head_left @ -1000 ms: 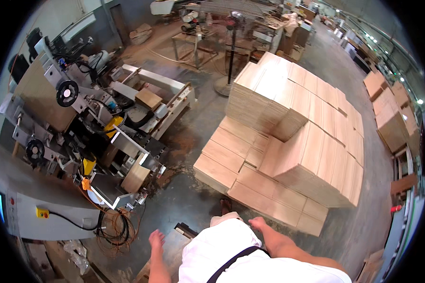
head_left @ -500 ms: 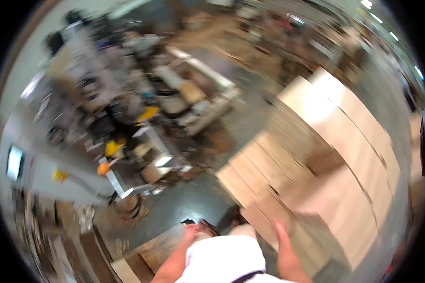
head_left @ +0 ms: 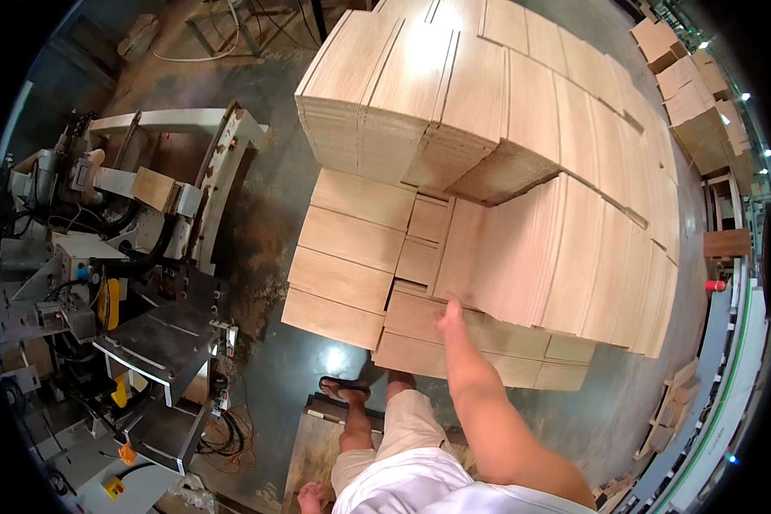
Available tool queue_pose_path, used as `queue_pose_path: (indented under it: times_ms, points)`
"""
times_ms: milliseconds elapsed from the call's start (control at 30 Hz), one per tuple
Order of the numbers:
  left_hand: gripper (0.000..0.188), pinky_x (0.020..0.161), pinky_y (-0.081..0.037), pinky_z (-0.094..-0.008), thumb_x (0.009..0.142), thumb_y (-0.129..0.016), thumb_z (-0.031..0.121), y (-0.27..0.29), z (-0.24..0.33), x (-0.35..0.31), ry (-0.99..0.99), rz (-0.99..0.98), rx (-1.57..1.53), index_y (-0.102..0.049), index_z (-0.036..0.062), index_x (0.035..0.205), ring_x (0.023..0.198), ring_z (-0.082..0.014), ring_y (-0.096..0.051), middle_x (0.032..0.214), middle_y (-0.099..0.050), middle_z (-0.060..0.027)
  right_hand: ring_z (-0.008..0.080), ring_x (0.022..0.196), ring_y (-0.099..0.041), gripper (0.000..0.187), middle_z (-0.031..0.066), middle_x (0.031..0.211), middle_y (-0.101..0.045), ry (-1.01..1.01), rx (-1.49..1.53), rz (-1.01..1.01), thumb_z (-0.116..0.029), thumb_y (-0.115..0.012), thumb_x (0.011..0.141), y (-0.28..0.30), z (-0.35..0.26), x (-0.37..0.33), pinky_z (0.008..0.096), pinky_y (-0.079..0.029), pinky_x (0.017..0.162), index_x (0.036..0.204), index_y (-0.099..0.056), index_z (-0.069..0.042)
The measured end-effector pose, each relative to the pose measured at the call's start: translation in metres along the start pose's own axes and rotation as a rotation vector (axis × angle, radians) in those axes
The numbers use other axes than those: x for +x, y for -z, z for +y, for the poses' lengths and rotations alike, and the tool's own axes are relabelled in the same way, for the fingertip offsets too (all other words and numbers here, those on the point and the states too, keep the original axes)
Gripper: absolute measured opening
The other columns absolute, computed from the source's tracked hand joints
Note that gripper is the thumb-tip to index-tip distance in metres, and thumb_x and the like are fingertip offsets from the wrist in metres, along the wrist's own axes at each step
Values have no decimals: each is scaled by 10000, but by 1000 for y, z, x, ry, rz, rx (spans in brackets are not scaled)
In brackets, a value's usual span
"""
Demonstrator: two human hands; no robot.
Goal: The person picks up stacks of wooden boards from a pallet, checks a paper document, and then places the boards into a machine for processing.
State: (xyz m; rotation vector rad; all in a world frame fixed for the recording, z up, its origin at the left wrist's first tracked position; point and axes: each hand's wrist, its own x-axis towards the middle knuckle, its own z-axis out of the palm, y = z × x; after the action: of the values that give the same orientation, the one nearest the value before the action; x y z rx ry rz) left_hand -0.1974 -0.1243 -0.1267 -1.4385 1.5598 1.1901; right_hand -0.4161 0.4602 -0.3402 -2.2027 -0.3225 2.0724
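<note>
Head view shows pale, wood-grained rectangular panels (head_left: 522, 248) piled at uneven heights.

The lower edge cuts off part of the left hand (head_left: 311, 497).

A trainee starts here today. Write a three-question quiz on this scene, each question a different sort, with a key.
1. True or false: the left hand is gripping one of the stacked wooden panels.

2. Multiple choice: on which side of the panels is the machinery with yellow parts?
A) the picture's left
B) the picture's right
C) the picture's near edge, directly below them

3. Short answer: which hand has its fingers at the near edge of the panels?

Key:
1. False; it is low beside the shorts, away from the stack.
2. A.
3. The right hand.
</note>
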Motion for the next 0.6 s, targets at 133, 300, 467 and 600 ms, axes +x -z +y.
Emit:
queue_pose_path:
  times_ms: [133, 300, 467, 600]
  points:
    - [330, 416, -223, -270, 973, -463, 213, -43, 32, -37, -154, 28, 28, -394, 155, 655, 465, -96, -313, 573, -351, 23, 350, 1419, -211, 747, 71, 1570, -204, 94, 302, -76, -446, -572, 853, -15, -29, 45, 625, -201, 1104, 1490, -292, -173]
    - [222, 423, -244, -257, 997, -458, 198, -69, 60, -62, -103, -76, -65, -517, 138, 791, 478, -88, -311, 593, -327, 43, 308, 1384, -278, 700, 18, 1524, -321, -3, 426, 22, -430, -580, 816, -48, -67, -1, 615, -210, 1094, 1445, -373, -203]
    - [143, 428, -279, -246, 996, -496, 207, -58, 45, -41, -145, -53, -91, -558, 142, 885, 506, -83, -349, 623, -381, 52, 302, 1298, -361, 654, 43, 1460, -400, -24, 464, 61, -377, -605, 782, -53, -57, -15, 590, -268, 1034, 1388, -432, -200]
    - [130, 435, -317, -240, 994, -513, 215, -56, 46, -24, -153, 19, -79, -584, 143, 912, 533, -80, -400, 649, -441, 47, 314, 1328, -342, 664, 46, 1481, -379, -56, 283, 51, -410, -575, 802, -40, -65, -7, 624, -228, 1055, 1413, -410, -209]
